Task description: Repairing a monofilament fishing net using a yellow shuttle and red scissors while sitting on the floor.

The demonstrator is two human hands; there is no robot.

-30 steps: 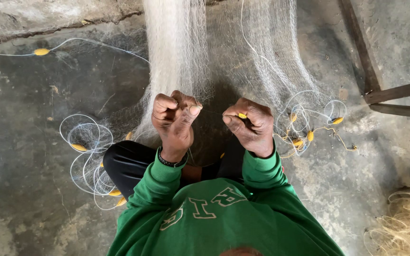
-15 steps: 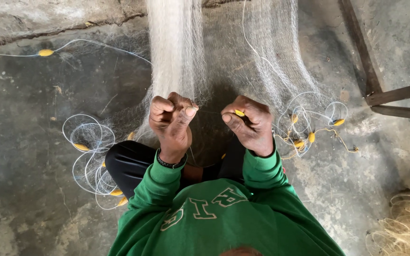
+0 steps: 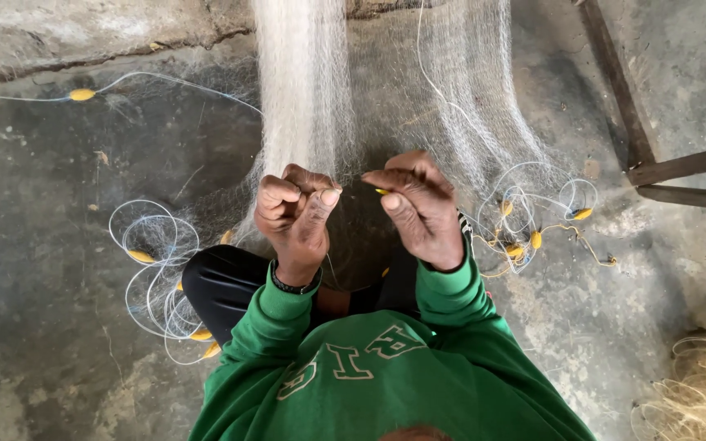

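A fine white fishing net point(image 3: 304, 98) hangs down from the top of the view and spreads over the concrete floor. My left hand point(image 3: 294, 214) is closed in a fist on a bunch of the net's mesh. My right hand point(image 3: 420, 206) pinches a thin line and a small yellow float point(image 3: 381, 192) between thumb and fingers. The two hands are close together, a few centimetres apart, above my knees. I wear a green sweatshirt and a dark wristband on the left wrist.
Coils of pale line with yellow floats lie at the left point(image 3: 150, 253) and right point(image 3: 533, 216). Another float point(image 3: 82, 95) sits on a line at the upper left. Wooden legs point(image 3: 680, 167) stand at the right. A heap of straw-coloured fibre point(image 3: 704, 392) fills the lower right corner.
My right hand has moved left, closer to the left hand, and turned so its fingers point toward it. The left fist stays closed on the net.
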